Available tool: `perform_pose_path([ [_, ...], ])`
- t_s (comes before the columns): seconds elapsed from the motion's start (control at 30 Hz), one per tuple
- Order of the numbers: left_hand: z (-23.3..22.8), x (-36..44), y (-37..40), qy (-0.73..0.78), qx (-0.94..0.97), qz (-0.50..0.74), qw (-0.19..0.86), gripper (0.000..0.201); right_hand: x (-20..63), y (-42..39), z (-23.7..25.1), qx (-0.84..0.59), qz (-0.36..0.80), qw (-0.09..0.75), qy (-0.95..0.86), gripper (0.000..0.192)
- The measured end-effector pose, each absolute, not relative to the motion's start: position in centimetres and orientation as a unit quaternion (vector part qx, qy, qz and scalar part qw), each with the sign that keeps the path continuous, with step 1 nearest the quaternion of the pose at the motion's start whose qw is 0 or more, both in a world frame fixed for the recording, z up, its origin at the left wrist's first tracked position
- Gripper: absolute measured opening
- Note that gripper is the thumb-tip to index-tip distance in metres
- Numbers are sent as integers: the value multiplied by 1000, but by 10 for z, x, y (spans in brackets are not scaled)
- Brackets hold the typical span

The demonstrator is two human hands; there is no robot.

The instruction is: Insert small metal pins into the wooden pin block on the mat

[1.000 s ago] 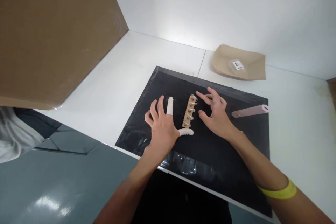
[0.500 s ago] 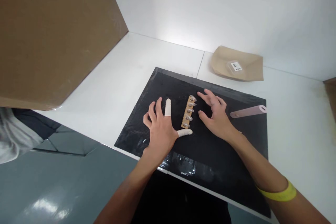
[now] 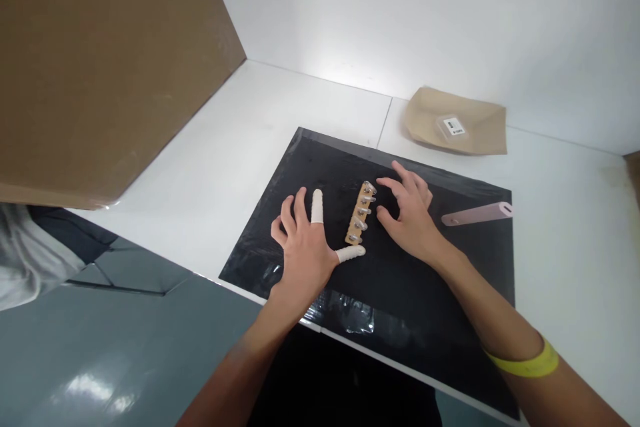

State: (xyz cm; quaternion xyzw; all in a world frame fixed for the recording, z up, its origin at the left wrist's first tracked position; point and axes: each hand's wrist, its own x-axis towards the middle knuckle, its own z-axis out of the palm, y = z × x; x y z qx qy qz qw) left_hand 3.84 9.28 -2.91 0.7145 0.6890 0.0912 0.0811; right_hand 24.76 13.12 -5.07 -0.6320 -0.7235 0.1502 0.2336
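Between my hands, a tan strip (image 3: 354,225) lies on a black mat (image 3: 400,300). Several small clear, shiny pieces (image 3: 365,211) sit along it in a row, too small to name. My left hand (image 3: 307,243) is spread on the mat left of the strip, with white finger cots on the thumb and index finger. Its thumb tip (image 3: 357,251) is close to the strip's near end; I cannot tell whether they touch. My right hand (image 3: 410,220) is on the other side, fingers apart and slightly bent, holding nothing. Its fingertips are a short way from the strip.
A pink, flat bar-like tool (image 3: 475,214) lies at the mat's right side. Behind the mat, a brown paper tray (image 3: 480,127) holds a small clear box (image 3: 453,127) with a label. A large brown panel (image 3: 125,80) stands at the left. Grey cloth (image 3: 30,253) shows beyond the table edge.
My right hand has shifted slightly, its index finger bending while another finger lifts outward. My left hand and the strip stay nearly where they were. The view has shifted a little.
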Motion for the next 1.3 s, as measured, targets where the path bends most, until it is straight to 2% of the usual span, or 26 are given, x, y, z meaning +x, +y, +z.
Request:
perform_pose_path([
  [0.17,-28,33,94,684,720,82,86,125,250,123,-50,-630,144,245,-723,48],
  [0.37,-25,31,94,675,725,84,109,136,254,124,-51,-628,150,239,-725,50],
  [0.57,-24,27,90,668,728,80,131,132,254,123,-53,-624,134,242,-731,46],
  [0.7,-22,26,85,661,731,82,149,135,255,124,-52,-621,136,236,-735,44],
  [0.93,-18,33,80,657,730,63,179,140,260,137,-48,-587,190,210,-759,69],
  [1.17,-25,35,79,647,740,84,162,136,257,155,-34,-578,244,150,-764,66],
  [1.3,-25,36,80,649,738,76,169,144,256,164,-28,-569,277,120,-765,65],
])
